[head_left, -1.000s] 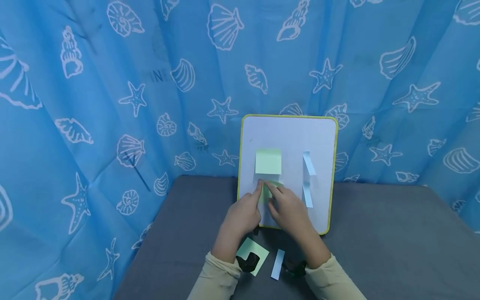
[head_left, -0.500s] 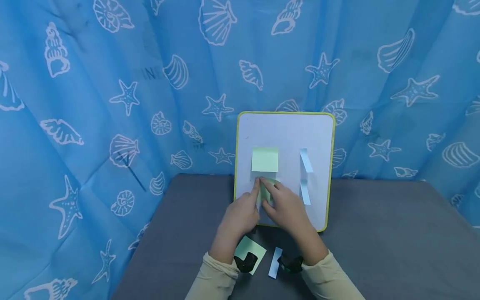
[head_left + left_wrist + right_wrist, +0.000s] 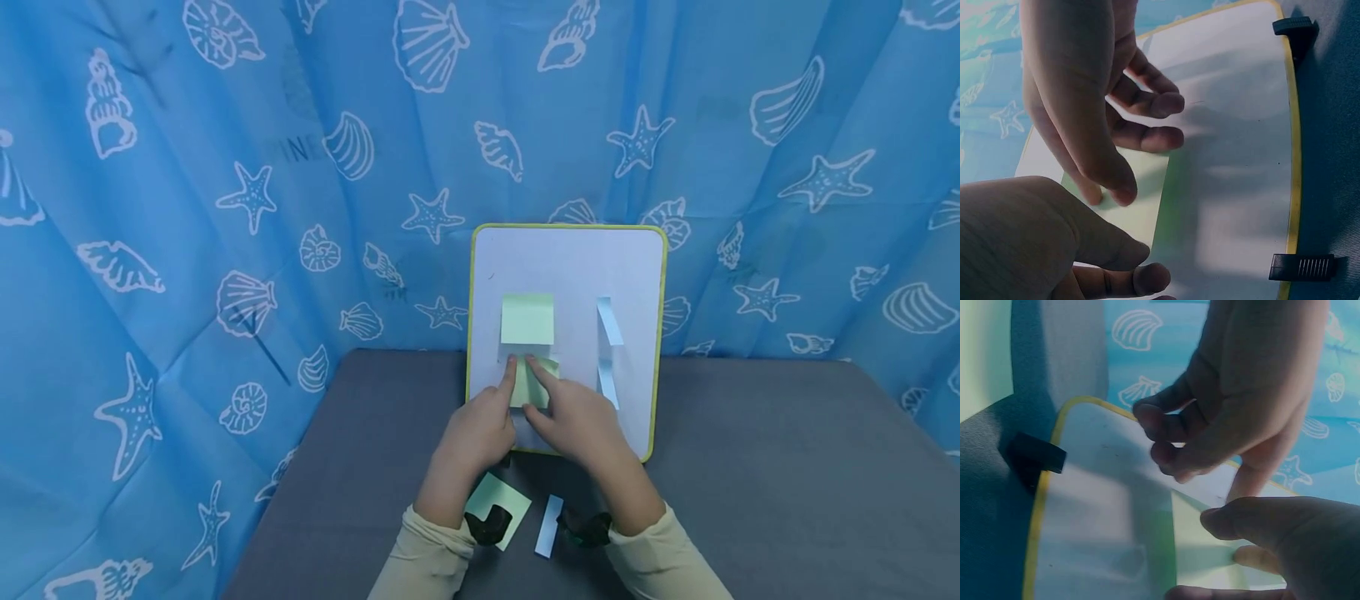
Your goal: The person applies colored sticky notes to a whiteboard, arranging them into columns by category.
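A white board (image 3: 570,267) with a yellow-green rim leans upright against the curtain. One pale green sticky note (image 3: 527,318) is stuck near its middle. A second green note (image 3: 532,387) lies just below it. My left hand (image 3: 483,421) and right hand (image 3: 577,417) meet on this lower note, each pressing it with a straight index finger while the other fingers curl. In the left wrist view the right hand's (image 3: 1079,94) fingertip sits on the note (image 3: 1147,209). In the right wrist view the left hand (image 3: 1254,381) points down at the note (image 3: 1200,550).
Two light blue paper strips (image 3: 609,321) (image 3: 607,383) are stuck on the board's right side. A loose green note (image 3: 501,493) and a blue strip (image 3: 549,525) lie on the grey table (image 3: 750,483) near my wrists. Black clips (image 3: 1300,267) foot the board. A blue shell-print curtain (image 3: 225,208) closes the back.
The lower green note looked bowed off the board a second ago and now lies flatter under both index fingers. The hands have barely shifted; the head view moved slightly.
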Tool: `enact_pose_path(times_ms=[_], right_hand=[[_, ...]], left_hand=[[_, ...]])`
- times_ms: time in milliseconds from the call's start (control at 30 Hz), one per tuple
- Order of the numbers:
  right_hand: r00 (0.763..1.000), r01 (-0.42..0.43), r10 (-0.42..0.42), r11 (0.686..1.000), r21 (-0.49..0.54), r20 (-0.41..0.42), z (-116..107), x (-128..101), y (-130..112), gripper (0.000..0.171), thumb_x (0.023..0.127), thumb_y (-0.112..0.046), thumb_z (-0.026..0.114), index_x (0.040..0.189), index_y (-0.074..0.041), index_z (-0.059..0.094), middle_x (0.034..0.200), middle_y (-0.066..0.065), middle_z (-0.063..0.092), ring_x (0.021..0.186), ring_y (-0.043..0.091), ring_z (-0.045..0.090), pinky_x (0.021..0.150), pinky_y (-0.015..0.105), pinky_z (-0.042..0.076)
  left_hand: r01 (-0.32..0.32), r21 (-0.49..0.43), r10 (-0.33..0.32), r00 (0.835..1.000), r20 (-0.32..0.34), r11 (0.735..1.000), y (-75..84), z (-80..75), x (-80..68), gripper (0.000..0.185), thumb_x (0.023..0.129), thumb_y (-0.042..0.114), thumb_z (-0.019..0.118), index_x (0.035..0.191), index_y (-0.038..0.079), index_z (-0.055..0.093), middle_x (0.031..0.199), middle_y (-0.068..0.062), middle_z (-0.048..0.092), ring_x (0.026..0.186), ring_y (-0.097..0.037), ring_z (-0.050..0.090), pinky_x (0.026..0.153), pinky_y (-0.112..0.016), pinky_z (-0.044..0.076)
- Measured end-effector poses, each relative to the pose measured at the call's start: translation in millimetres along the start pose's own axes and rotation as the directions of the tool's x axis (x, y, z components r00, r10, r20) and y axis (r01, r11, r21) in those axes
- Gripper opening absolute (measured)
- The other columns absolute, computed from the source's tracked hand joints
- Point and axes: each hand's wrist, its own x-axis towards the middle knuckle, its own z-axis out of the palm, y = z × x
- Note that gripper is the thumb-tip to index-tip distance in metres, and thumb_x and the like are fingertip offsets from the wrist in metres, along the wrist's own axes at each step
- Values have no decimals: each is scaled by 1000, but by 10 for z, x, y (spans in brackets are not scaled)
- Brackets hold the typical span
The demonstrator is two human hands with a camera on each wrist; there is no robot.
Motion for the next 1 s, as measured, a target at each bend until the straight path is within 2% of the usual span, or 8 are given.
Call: enact_pose_path(times_ms=[233, 667, 900, 1000], right_hand=[[998, -49, 49, 999, 9, 43, -102, -33, 4, 71, 98, -38, 73, 161, -19, 48, 62, -1, 52, 56, 16, 48, 48, 31, 36], [985, -154, 152, 988, 25, 84, -247, -87, -6, 76, 99, -43, 69, 163, -12, 43, 60, 4, 50, 55, 20, 49, 50, 31, 36], [984, -160, 156, 986, 45, 91, -272, -88, 13, 78, 99, -43, 70, 164, -9, 41, 59, 4, 49, 54, 21, 49, 50, 31, 35], [989, -119, 114, 991, 60, 92, -282, -95, 25, 79, 99, -41, 71, 163, -6, 41, 63, 3, 56, 58, 18, 52, 51, 31, 38]], left_hand=[[-8, 11, 9, 1000, -15, 1000, -6, 17, 3, 74, 105, 7, 50, 172, 15, 18, 81, -4, 60, 59, -15, 51, 52, -34, 41], [-11, 16, 11, 1000, -28, 1000, 3, 17, 5, 75, 106, 12, 56, 171, 14, 19, 92, -9, 69, 67, -15, 57, 58, -36, 47], [0, 4, 0, 1000, -17, 1000, 2, 9, -1, 75, 107, 13, 56, 172, 16, 18, 93, -9, 69, 69, -15, 58, 59, -35, 47], [7, 3, -7, 1000, -20, 1000, 2, 8, -2, 75, 107, 16, 57, 172, 16, 18, 100, -10, 72, 76, -17, 64, 63, -37, 50]])
